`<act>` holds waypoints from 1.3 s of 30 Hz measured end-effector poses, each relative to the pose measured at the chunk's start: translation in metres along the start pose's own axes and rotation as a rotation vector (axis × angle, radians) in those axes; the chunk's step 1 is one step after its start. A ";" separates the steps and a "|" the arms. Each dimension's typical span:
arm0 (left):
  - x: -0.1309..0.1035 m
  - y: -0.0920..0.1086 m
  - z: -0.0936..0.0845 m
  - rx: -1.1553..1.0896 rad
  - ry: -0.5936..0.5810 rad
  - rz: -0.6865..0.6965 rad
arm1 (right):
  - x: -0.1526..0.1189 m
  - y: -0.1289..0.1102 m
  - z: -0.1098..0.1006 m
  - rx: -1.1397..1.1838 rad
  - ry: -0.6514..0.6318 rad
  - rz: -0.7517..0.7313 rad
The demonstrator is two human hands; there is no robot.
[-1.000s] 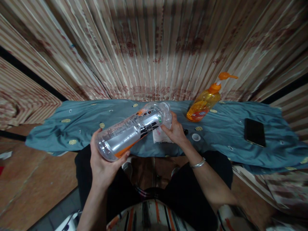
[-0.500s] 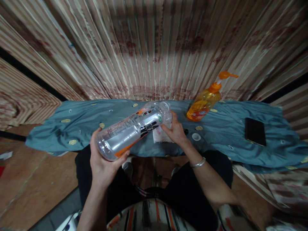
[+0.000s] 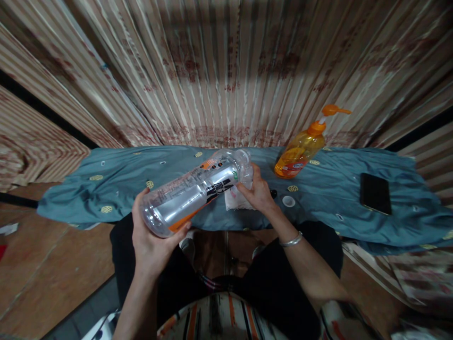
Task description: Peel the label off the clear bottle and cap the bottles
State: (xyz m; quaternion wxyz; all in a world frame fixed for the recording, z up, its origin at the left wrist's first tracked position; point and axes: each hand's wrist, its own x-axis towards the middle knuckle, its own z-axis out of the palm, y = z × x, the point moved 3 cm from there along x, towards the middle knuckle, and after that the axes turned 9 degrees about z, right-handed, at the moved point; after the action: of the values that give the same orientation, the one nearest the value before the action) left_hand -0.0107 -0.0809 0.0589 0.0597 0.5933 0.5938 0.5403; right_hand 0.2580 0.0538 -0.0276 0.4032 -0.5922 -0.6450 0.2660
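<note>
A clear plastic bottle with a silver and orange label lies tilted between my two hands, its neck to the upper right. My left hand is wrapped round the base. At the neck end my right hand grips the shoulder, a clear crinkled piece of plastic showing by its fingers. Under the bottle's neck end lies a white cloth or tissue, partly hidden. Close to my right hand are a white ring-like cap and a small black object.
A pump bottle of orange liquid stands right of centre, pump to the right. A black phone-like slab lies farther right on the blue-green cloth covering the narrow table. A pleated curtain hangs directly behind.
</note>
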 end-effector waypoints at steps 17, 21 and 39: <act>-0.003 -0.009 0.003 -0.037 0.010 0.010 | 0.000 -0.001 -0.001 -0.009 -0.008 0.008; -0.003 -0.009 0.004 -0.044 0.016 0.029 | 0.000 -0.001 -0.001 -0.020 -0.016 0.011; -0.007 -0.011 0.005 0.008 0.028 -0.064 | -0.001 0.001 0.001 0.012 0.010 -0.015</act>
State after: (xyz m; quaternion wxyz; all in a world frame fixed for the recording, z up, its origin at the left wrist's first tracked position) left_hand -0.0124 -0.0807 0.0450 0.0664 0.5664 0.6154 0.5440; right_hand 0.2578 0.0534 -0.0289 0.4118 -0.5863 -0.6458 0.2639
